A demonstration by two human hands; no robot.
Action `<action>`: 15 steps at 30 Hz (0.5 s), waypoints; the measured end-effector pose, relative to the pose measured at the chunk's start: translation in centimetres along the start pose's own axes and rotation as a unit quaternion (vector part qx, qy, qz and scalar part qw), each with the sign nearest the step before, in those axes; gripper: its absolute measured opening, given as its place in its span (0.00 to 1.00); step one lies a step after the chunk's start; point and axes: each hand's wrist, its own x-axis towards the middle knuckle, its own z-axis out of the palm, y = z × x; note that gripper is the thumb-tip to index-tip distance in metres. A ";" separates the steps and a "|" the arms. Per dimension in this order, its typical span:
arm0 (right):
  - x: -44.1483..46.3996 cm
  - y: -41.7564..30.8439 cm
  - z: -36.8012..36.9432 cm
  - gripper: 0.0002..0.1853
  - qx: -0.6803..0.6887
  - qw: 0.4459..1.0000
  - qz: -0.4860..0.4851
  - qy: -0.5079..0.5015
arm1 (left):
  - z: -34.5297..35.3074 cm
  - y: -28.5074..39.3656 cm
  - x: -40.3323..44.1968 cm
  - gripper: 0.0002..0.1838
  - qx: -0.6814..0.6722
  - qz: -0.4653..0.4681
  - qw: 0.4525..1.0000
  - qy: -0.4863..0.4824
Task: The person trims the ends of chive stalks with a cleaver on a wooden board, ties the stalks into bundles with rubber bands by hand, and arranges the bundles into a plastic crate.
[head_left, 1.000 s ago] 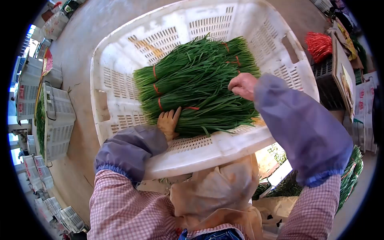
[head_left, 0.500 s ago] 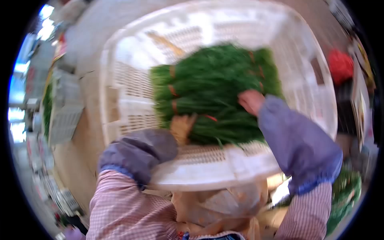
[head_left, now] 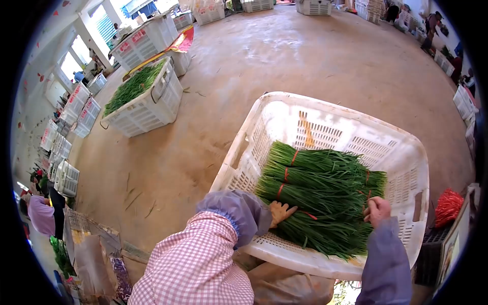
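Note:
Several bundles of green garlic chives point(head_left: 317, 175), tied with red bands, lie side by side in a large white slotted plastic basket point(head_left: 351, 114). My left hand point(head_left: 281, 213), in a tan glove, grips the pale stem end of the nearest bundle point(head_left: 320, 234), its thumb over the top and its other fingers partly hidden. A red band point(head_left: 308, 215) shows just right of that thumb. At the right end of the bundles, my right hand point(head_left: 378, 210) is bare, with its fingers curled against the chives; their tips are partly hidden.
Another white crate point(head_left: 152, 109) full of chives stands on the floor at upper left, with stacked crates point(head_left: 145, 43) behind. A red plastic bundle point(head_left: 449, 207) sits right of the basket. At far left is a person in a pink top point(head_left: 40, 213).
The view has swung up and left, so more floor and crates show and the basket appears lower right. Both hands remain at the chives; my right hand is now nearer the bundles' right end.

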 end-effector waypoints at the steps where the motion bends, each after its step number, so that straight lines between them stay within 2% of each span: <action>1: -1.6 -0.8 -1.2 0.08 0.021 0.997 -0.058 0.038 | -0.3 0.1 0.1 0.64 -0.005 -0.005 1.000 -0.023; 3: -6.4 -2.1 -4.5 0.08 0.024 0.978 -0.162 0.125 | -2.6 0.2 -0.2 0.63 0.000 -0.014 0.998 -0.056; 5: -11.9 -0.5 -8.5 0.10 0.046 0.971 -0.112 0.205 | -3.6 -0.6 -0.6 0.62 -0.006 -0.020 0.998 -0.062; 6: -14.8 0.5 -10.0 0.10 0.014 0.948 -0.169 0.270 | -3.8 -0.7 -0.6 0.62 0.008 -0.025 0.999 -0.042; 7: -18.2 1.1 -12.4 0.11 -0.034 0.947 -0.135 0.290 | -4.0 -0.6 -0.4 0.61 0.021 -0.024 0.999 -0.023; 8: -21.5 2.8 -13.7 0.11 -0.024 0.943 -0.106 0.316 | -4.4 -0.4 0.2 0.58 0.031 -0.032 0.998 -0.050; 9: -24.8 4.6 -14.6 0.11 -0.013 0.934 -0.077 0.350 | -3.7 -1.1 0.3 0.57 0.021 -0.021 1.000 0.009; 10: -28.1 6.5 -14.5 0.11 0.002 0.922 -0.051 0.385 | -0.1 -1.6 1.5 0.57 0.028 -0.049 0.997 0.060; 11: -31.0 8.4 -14.1 0.11 -0.006 0.916 -0.010 0.400 | -1.5 -1.3 0.6 0.56 0.060 -0.024 0.995 0.082; 12: -33.6 10.5 -13.3 0.11 -0.016 0.913 0.027 0.407 | 0.6 -1.5 1.1 0.56 0.091 -0.023 0.985 0.143; 14: -38.8 23.2 -10.0 0.12 -0.003 0.889 0.069 0.453 | -0.1 -1.3 1.1 0.58 0.094 -0.020 0.992 0.082; 15: -41.2 28.0 -8.0 0.16 0.258 0.893 0.070 0.362 | -1.9 -1.0 0.3 0.58 0.086 -0.015 0.995 0.055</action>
